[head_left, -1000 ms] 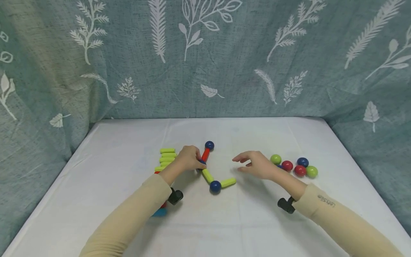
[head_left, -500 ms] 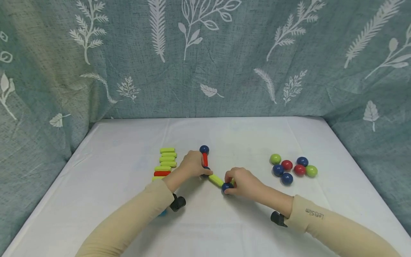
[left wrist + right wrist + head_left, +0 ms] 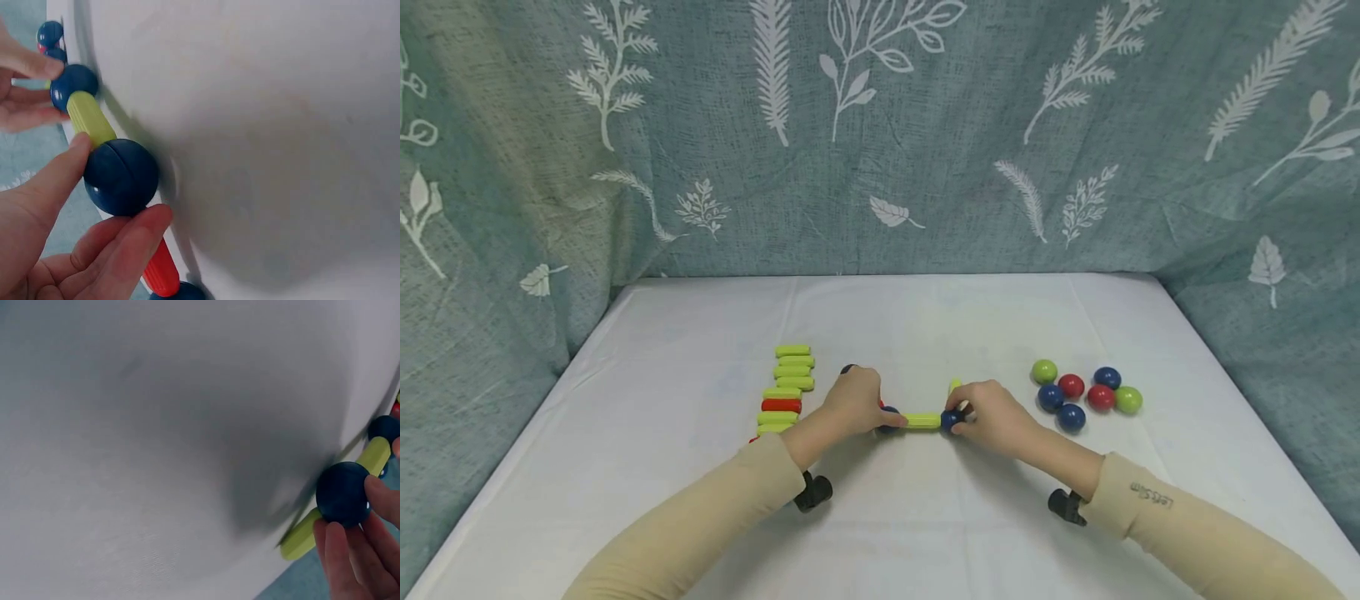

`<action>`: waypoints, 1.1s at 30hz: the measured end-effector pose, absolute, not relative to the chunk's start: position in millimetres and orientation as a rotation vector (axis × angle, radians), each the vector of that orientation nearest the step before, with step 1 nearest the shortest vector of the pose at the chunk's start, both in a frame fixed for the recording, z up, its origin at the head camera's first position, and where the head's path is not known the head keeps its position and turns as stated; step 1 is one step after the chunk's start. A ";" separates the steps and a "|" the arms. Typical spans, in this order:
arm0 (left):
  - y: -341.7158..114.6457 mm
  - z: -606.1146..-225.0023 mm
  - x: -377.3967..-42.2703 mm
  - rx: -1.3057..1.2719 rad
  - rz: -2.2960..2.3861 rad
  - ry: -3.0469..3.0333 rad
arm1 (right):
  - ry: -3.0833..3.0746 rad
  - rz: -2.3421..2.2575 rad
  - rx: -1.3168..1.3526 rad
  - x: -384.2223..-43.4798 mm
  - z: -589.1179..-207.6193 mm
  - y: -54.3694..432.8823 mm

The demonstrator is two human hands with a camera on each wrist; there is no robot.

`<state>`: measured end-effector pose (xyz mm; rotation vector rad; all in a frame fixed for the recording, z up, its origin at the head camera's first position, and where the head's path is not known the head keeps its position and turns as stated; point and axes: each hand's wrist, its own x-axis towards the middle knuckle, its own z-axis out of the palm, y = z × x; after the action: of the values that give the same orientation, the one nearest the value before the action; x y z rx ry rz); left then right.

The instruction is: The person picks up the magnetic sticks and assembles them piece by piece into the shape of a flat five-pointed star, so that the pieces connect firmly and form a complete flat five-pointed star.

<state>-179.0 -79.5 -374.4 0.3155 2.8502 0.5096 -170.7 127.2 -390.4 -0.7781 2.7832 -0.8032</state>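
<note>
A chain of blue balls and short ribbed rods lies at the middle of the white table. My left hand (image 3: 853, 402) pinches one blue ball (image 3: 122, 177) between thumb and fingers. From that ball a red rod (image 3: 161, 269) leads to another blue ball (image 3: 847, 368), mostly hidden behind the hand in the head view. A yellow-green rod (image 3: 922, 421) joins the left ball to a second blue ball (image 3: 342, 494), which my right hand (image 3: 996, 417) pinches. Beyond it another yellow-green rod (image 3: 301, 536) sticks out, pointing away from me in the head view.
Left of the hands, yellow-green rods (image 3: 794, 372) and a red rod (image 3: 781, 405) lie in a column, partly covered by the left arm. On the right sits a cluster of loose balls: blue (image 3: 1071, 418), red (image 3: 1101, 398) and green (image 3: 1128, 400). A patterned curtain (image 3: 880, 167) hangs behind the table.
My right hand has come from the right and taken hold of the blue ball. The chain has turned, so its middle rod now lies level and the end rod points away from me.
</note>
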 end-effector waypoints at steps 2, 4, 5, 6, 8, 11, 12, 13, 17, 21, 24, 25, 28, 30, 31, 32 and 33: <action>-75.7 -373.1 -177.6 0.322 0.488 2.853 | 2.792 -0.816 -0.777 -173.1 -391.6 129.9; -71.6 -372.2 -177.7 0.318 0.473 2.851 | 2.798 -0.822 -0.780 -175.7 -391.8 132.7; -69.7 -372.3 -178.0 0.317 0.470 2.851 | 2.799 -0.827 -0.781 -176.8 -391.8 134.1; -67.8 -372.4 -178.6 0.312 0.470 2.852 | 2.802 -0.828 -0.782 -177.9 -391.7 135.3; -64.7 -373.1 -179.8 0.307 0.462 2.861 | 2.806 -0.825 -0.780 -179.5 -391.6 137.4; -62.7 -373.6 -181.9 0.298 0.445 2.872 | 2.814 -0.817 -0.772 -180.3 -391.3 138.8; -62.7 -373.4 -182.6 0.298 0.440 2.872 | 2.817 -0.812 -0.770 -180.3 -391.4 138.9; -63.2 -373.0 -183.4 0.299 0.438 2.864 | 2.819 -0.808 -0.763 -180.1 -391.3 138.9; -71.3 -367.7 -188.2 0.342 0.441 2.779 | 2.819 -0.798 -0.740 -178.7 -391.1 138.1; -92.7 -357.5 -203.0 0.451 0.430 2.679 | 2.811 -0.808 -0.712 -178.1 -390.6 139.8; -120.2 -352.5 -220.5 0.489 0.403 2.727 | 2.801 -0.820 -0.699 -178.0 -390.1 141.9; -130.8 -351.9 -226.1 0.467 0.392 2.763 | 2.798 -0.824 -0.699 -177.8 -389.9 142.5; -165.5 -354.9 -241.5 0.357 0.331 2.871 | 2.787 -0.838 -0.710 -176.8 -389.7 143.2; -185.8 -357.9 -247.0 0.246 0.321 2.890 | 2.777 -0.847 -0.719 -175.7 -389.8 142.9; -194.4 -359.9 -249.0 0.191 0.336 2.880 | 2.773 -0.849 -0.723 -175.0 -389.9 142.6; -201.6 -362.3 -250.2 0.150 0.362 2.869 | 2.771 -0.849 -0.725 -174.2 -389.9 142.1; -207.0 -364.1 -250.6 0.118 0.389 2.853 | 2.768 -0.851 -0.722 -173.5 -390.2 141.9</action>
<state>-250.6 -207.0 -364.1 0.1179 2.8526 0.3892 -173.5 141.9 -390.2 -0.7224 2.7680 -0.8507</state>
